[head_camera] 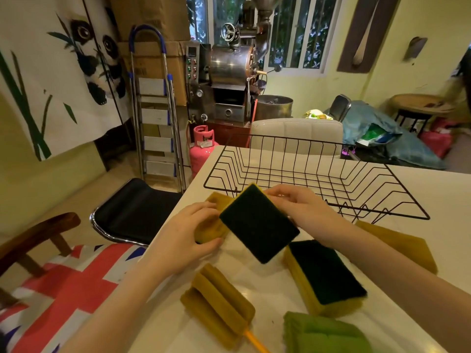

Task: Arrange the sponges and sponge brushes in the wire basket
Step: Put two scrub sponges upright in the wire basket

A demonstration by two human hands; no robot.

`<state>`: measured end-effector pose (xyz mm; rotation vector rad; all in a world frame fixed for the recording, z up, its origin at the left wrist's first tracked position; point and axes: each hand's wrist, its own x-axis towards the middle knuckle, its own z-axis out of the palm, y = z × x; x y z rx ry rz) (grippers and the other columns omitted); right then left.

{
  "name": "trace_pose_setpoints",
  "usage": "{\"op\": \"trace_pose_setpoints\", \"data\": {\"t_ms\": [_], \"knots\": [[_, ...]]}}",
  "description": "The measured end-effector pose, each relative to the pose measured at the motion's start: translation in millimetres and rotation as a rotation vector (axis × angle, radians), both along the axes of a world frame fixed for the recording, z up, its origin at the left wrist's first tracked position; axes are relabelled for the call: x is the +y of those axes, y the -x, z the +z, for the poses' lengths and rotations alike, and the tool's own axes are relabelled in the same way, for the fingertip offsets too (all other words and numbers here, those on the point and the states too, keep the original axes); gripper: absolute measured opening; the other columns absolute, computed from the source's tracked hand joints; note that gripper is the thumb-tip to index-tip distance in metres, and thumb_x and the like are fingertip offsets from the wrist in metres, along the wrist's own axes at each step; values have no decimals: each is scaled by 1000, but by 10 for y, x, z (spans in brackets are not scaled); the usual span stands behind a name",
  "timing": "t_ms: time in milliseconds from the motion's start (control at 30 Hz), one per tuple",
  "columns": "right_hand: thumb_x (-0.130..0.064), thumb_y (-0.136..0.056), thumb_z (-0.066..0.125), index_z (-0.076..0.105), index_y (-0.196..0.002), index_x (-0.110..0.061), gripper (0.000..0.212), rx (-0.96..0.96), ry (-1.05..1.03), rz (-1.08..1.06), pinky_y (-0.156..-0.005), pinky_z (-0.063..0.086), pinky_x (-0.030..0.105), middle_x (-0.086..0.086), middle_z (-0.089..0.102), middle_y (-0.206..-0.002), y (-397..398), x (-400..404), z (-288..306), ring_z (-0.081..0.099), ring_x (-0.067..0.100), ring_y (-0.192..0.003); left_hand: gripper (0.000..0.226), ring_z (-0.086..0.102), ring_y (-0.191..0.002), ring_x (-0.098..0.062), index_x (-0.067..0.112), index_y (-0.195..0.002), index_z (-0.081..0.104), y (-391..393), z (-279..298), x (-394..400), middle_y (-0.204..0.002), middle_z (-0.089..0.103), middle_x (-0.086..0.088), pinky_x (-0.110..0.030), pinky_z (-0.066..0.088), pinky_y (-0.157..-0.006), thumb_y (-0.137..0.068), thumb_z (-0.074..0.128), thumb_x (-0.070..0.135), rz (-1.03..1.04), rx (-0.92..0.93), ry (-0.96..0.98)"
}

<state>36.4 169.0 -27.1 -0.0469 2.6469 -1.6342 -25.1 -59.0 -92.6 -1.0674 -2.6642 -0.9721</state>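
Note:
My right hand holds a yellow sponge with a dark green scouring face, tilted in the air just in front of the black wire basket. My left hand rests on a plain yellow sponge lying on the white table, fingers curled over it. A second green-faced sponge lies near my right forearm. A yellow sponge brush with an orange handle lies at the front. A green sponge sits at the bottom edge. The basket holds nothing.
A flat yellow sponge lies to the right, behind my right forearm. A cream chair back stands behind the basket. A black chair and a flag-patterned cushion are left of the table edge.

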Motion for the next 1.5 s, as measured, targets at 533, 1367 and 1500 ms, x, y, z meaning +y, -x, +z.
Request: {"op": "trace_pose_setpoints", "data": {"t_ms": [533,1367,1500], "knots": [[-40,-89,44,49,-104,-29,19,-48,-357,46,-73,48,24,-6,60,-97,5,-77,-134,56,5,-85,52,27,-111,4,38,-116,48,37,42,-52,-119,37,25,-25,27,-95,-69,68,41,100,52,41],[-67,-78,40,26,-133,-25,71,4,-820,144,-59,44,23,-10,52,-82,42,-213,-265,52,8,-75,36,53,-107,-16,24,-107,57,-82,215,-500,-117,58,-6,-35,44,-95,-90,36,1,306,-540,-109],[-66,-73,50,26,-136,-30,76,8,-712,271,-95,38,29,-5,40,-140,54,-106,-142,40,13,-123,30,40,-113,0,43,-110,50,10,406,-437,-126,46,17,-21,35,-92,-85,53,28,65,-263,27]]}}
